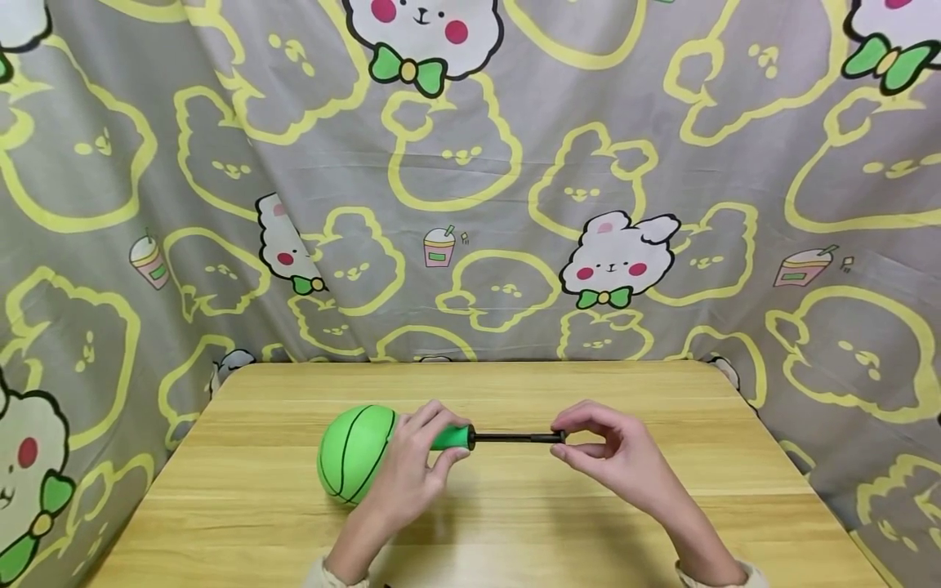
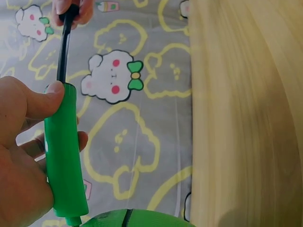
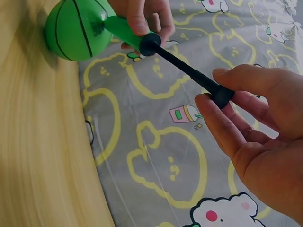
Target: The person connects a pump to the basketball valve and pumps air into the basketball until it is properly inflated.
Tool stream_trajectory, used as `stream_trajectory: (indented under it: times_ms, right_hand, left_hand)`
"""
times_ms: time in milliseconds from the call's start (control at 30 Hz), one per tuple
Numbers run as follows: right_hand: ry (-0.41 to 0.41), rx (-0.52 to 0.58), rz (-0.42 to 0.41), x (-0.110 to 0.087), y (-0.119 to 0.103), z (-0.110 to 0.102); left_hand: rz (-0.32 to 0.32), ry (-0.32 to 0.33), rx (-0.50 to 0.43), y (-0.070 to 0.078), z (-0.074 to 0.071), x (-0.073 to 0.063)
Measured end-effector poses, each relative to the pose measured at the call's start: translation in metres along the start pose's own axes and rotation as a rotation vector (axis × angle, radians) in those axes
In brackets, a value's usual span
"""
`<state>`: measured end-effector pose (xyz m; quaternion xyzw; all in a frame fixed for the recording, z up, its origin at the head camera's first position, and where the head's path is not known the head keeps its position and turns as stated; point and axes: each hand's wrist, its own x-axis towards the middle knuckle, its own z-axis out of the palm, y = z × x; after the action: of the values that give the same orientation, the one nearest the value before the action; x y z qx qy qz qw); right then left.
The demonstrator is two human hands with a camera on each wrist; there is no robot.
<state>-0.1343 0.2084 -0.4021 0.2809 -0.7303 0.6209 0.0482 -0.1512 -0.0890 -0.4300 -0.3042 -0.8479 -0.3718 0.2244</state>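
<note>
You are holding the green pump [image 1: 450,438] roughly level above the worktop [image 1: 243,506], its narrow end meeting the green ball [image 1: 353,453] at your left; whether the ball is resting on the surface, the views are not settling. Your left hand [image 1: 415,469] is gripping the barrel [image 2: 66,156], its thumb lying near the black collar [image 3: 150,43]. Your right hand [image 1: 625,457] is pinching the black knob [image 3: 221,97] between thumb and fingertips, with a good length of rod [image 1: 507,438] showing between the two hands.

You are probably working a pump stroke, so you want to be pushing along the rod's own line — a sideways lean would be risking a bent rod or a strained joint at the ball. Your left hand should be bracing the barrel against each push, and a fuller hold on the knob would likely be giving you steadier force than fingertips alone
</note>
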Motion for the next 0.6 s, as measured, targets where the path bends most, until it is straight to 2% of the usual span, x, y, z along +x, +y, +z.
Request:
stream_trajectory:
  times_ms: [300, 600]
  right_hand:
    - [0.006, 0.012, 0.0, -0.0008, -0.0022, -0.0036]
    - [0.047, 0.041, -0.02, 0.0009, 0.0004, 0.0004]
  left_hand:
    - [0.023, 0.013, -0.002, -0.0028, -0.0009, 0.0005]
    - [0.044, 0.039, 0.013, -0.0003, 0.0008, -0.0001]
